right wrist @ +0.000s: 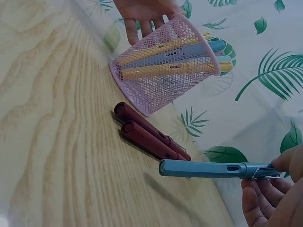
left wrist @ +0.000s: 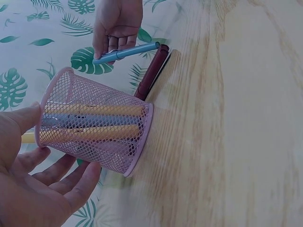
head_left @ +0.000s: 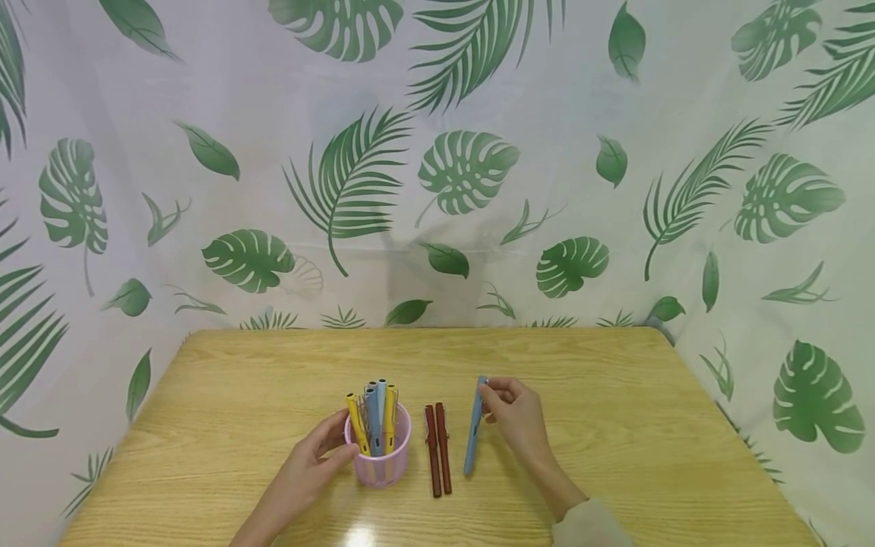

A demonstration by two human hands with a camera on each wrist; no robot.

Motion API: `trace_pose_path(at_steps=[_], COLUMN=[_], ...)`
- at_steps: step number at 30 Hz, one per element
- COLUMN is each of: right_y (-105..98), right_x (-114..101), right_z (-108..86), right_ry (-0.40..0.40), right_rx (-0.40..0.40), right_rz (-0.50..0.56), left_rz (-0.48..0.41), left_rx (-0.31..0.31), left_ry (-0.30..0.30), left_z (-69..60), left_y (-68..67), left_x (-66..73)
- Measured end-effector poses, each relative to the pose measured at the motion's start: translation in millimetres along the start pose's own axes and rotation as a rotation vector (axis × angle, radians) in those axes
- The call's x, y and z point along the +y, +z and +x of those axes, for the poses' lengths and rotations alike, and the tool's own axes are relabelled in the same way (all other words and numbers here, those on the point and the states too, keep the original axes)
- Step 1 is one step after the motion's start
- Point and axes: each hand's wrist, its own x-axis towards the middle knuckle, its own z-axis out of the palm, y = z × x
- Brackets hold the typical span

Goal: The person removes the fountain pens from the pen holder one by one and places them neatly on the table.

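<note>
A pink mesh cup stands on the table with yellow and blue pens inside. My left hand touches the cup's left side, thumb and fingers around its rim; the left wrist view shows the fingers spread and loosely bent. My right hand pinches a blue pen near its clip end, its other end pointing down toward the table. In the right wrist view that pen casts a shadow on the wood. Two dark red pens lie side by side between the cup and the blue pen.
The wooden table reaches back to a white cloth printed with green leaves, which also hangs along both sides. A light sleeve covers my right forearm.
</note>
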Motion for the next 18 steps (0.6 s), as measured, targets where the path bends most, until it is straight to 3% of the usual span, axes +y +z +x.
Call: trace_pose_path(at_steps=[18], right_y=[10], right_x=[15], right_z=[-0.4], right_ry=[0.013], right_rx=[-0.030], right_rz=[-0.076], left_rz=[-0.015], left_rx=[-0.010], left_ry=[-0.003], left_z=[2.0], left_y=[-0.6], left_x=[-2.6])
